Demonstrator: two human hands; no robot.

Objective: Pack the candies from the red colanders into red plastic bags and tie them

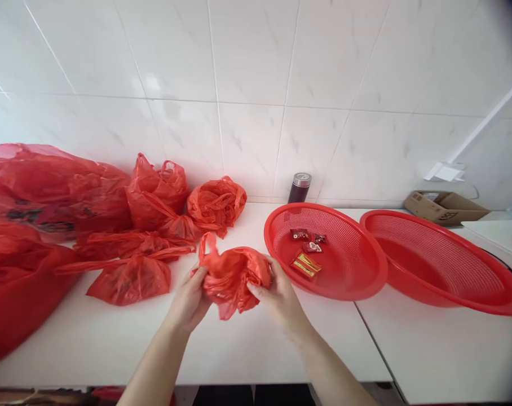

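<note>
Head view: left fingers (199,276) and right fingers (260,292) grip our crumpled red plastic bag (228,275).
Likely light, limp, slick; we'd pinch gathered folds, both sides.

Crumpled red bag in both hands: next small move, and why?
Probably ease the hands apart to loosen the crumpled red bag: the left hand and right hand hold opposite sides, and the bunched folds hide whether anything is inside.
</note>
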